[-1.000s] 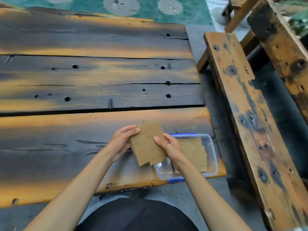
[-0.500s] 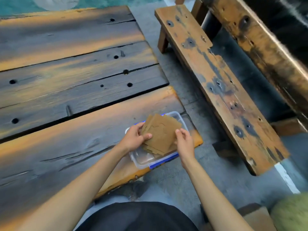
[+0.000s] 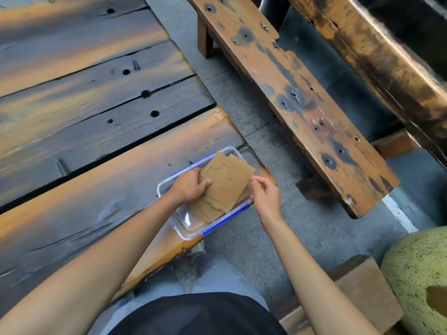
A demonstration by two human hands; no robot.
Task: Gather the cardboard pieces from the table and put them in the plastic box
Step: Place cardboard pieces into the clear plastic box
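Note:
A clear plastic box point(image 3: 186, 228) with blue clips sits at the near right corner of the wooden table point(image 3: 96, 146). A stack of brown cardboard pieces point(image 3: 225, 187) lies in it, tilted over the box's right rim. My left hand point(image 3: 189, 184) presses on the stack's left edge, thumb on top. My right hand point(image 3: 264, 194) hovers at the stack's right edge with fingers loosely curled, holding nothing that I can see.
A long worn wooden bench point(image 3: 290, 97) runs along the right of the table, across a strip of grey floor point(image 3: 261, 238). A green speckled round object point(image 3: 420, 279) and a low wooden block point(image 3: 362, 293) are at the lower right.
The cardboard stack went from held above the table into the box. My right hand has come off the stack. The view has swung to the right.

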